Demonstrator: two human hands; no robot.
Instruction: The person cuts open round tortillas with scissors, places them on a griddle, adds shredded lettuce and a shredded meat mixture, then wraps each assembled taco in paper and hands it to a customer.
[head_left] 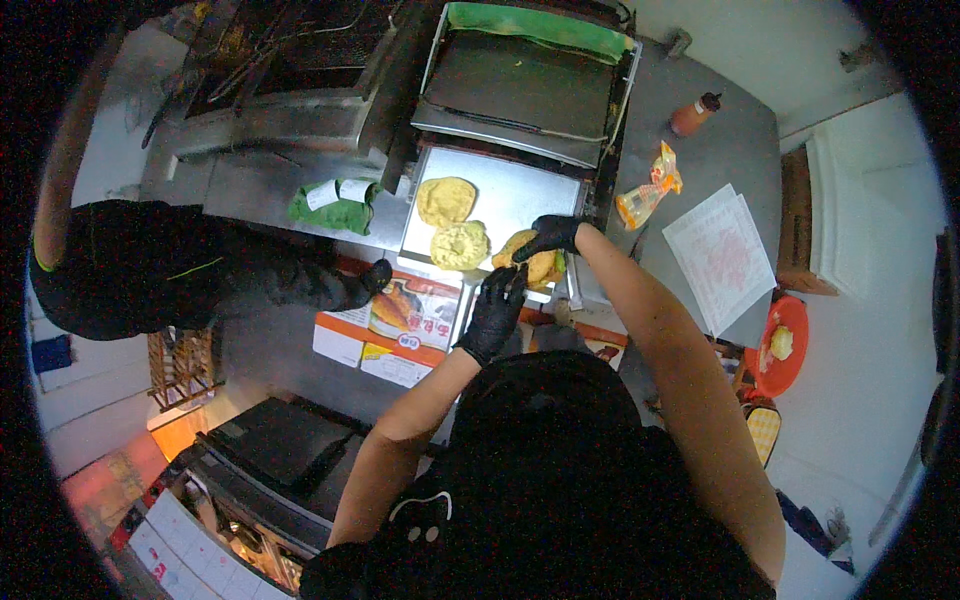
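Note:
On a steel tray (540,185) in front of me, both black-gloved hands are at a golden-brown burger (541,266) with a bit of green showing at its right edge. My right hand (550,236) grips it from above, thumb and fingers curled over its top. From the near side, my left hand (495,312) pinches its lower left edge with the fingertips. Just left of it lies a round bun half (460,246) with a pale yellow-green, lumpy topping. A plain yellowish bun half (446,201) rests farther back, touching the topped one. The burger's underside is hidden.
Beyond the tray stands a flat griddle (520,85). On the right counter are a sauce bottle (695,114), a plastic bag (650,192) and paper sheets (722,255). At left are a green cloth (340,210), a printed box (400,325) and another person in dark clothes (140,265).

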